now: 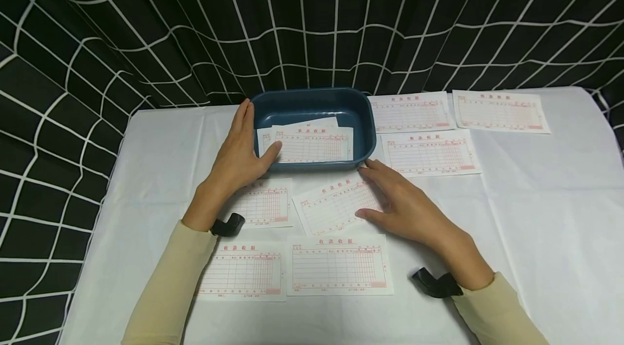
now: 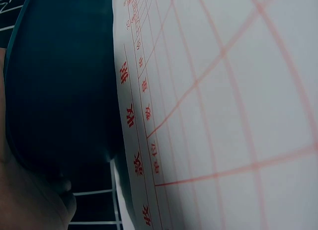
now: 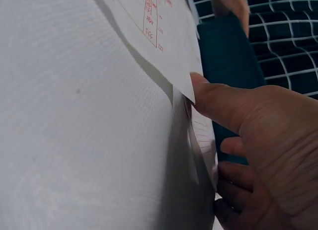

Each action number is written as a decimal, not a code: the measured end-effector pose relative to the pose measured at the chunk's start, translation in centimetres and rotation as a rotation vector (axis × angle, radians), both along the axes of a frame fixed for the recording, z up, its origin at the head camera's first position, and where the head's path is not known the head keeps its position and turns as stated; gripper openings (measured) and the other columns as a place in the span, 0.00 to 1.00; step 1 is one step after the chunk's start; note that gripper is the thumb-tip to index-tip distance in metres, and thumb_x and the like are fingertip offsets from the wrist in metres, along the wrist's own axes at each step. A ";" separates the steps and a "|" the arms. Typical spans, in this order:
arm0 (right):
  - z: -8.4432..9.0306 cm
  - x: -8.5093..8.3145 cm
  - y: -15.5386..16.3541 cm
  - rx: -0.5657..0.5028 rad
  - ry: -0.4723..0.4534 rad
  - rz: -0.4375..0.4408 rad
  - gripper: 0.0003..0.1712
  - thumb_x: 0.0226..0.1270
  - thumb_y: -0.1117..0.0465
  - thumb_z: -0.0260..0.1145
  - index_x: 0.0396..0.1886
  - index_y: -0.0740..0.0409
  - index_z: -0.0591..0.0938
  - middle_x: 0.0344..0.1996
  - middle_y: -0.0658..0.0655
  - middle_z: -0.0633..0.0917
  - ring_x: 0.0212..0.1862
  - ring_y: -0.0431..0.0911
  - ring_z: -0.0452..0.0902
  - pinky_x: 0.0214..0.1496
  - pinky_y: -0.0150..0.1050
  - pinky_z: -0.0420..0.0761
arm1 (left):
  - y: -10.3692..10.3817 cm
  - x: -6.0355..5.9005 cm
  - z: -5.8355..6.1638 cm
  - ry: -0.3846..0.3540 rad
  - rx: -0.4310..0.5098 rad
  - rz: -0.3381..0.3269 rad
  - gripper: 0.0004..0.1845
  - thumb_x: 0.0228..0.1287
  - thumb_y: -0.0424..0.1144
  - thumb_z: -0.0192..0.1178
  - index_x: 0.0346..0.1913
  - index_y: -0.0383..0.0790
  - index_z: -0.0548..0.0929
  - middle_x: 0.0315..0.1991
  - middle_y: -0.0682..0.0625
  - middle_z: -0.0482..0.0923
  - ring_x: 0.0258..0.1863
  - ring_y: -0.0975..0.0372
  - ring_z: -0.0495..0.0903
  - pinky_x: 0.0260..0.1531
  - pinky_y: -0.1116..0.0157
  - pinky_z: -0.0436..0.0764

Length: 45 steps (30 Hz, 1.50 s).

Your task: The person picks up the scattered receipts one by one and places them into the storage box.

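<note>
- Because the right hand's [image 1: 407,207] fingers stand wide apart over the angled slip [image 1: 336,205] on the worktop [image 1: 546,269], thumb against its edge, a hasty pinch could crease it.
- Left hand [image 1: 238,156]: straight fingers along the tray's [image 1: 369,136] wall; a shove might shift its overlapping slips [image 1: 314,145].
- Thin, ruled paper; smooth, rounded tray; faintly creased cloth [image 1: 156,155].

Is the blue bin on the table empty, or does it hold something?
Not empty: overlapping receipt forms lie inside the blue bin, with bare bin floor visible behind them.
</note>
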State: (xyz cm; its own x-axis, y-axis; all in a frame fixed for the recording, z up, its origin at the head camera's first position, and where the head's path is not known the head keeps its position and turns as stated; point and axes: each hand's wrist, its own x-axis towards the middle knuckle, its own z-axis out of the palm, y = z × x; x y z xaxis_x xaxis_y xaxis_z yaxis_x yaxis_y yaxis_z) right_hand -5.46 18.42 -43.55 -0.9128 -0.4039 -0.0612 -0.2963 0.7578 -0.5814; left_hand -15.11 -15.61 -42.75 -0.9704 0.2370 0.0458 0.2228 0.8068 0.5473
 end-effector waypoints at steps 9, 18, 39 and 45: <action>0.2 0.0 -0.1 0.007 0.007 0.000 0.51 0.63 0.52 0.80 0.81 0.58 0.67 0.80 0.63 0.69 0.82 0.60 0.64 0.82 0.60 0.65 | -0.1 0.0 0.0 -0.002 -0.002 0.007 0.55 0.71 0.58 0.60 0.86 0.34 0.43 0.89 0.44 0.36 0.89 0.51 0.43 0.84 0.46 0.56; 0.4 0.2 -0.3 -0.024 0.060 -0.037 0.40 0.66 0.59 0.77 0.76 0.58 0.74 0.69 0.62 0.82 0.71 0.59 0.79 0.73 0.59 0.76 | 0.0 0.0 0.0 -0.002 0.005 0.001 0.55 0.72 0.58 0.60 0.86 0.33 0.42 0.89 0.43 0.36 0.89 0.51 0.44 0.84 0.47 0.58; 2.3 -0.3 0.6 -0.262 0.145 -0.139 0.07 0.68 0.69 0.73 0.41 0.55 0.92 0.36 0.54 0.93 0.35 0.40 0.90 0.36 0.22 0.83 | -0.3 -0.1 -0.1 0.009 0.005 0.005 0.55 0.72 0.58 0.60 0.86 0.33 0.43 0.89 0.42 0.37 0.88 0.49 0.48 0.83 0.46 0.61; 3.6 -0.8 1.2 -0.290 0.157 -0.152 0.07 0.70 0.68 0.73 0.44 0.55 0.93 0.39 0.54 0.94 0.38 0.27 0.84 0.42 0.19 0.83 | -0.2 -0.1 -0.2 0.010 0.012 -0.006 0.54 0.72 0.57 0.60 0.86 0.33 0.43 0.89 0.43 0.37 0.88 0.49 0.47 0.83 0.45 0.60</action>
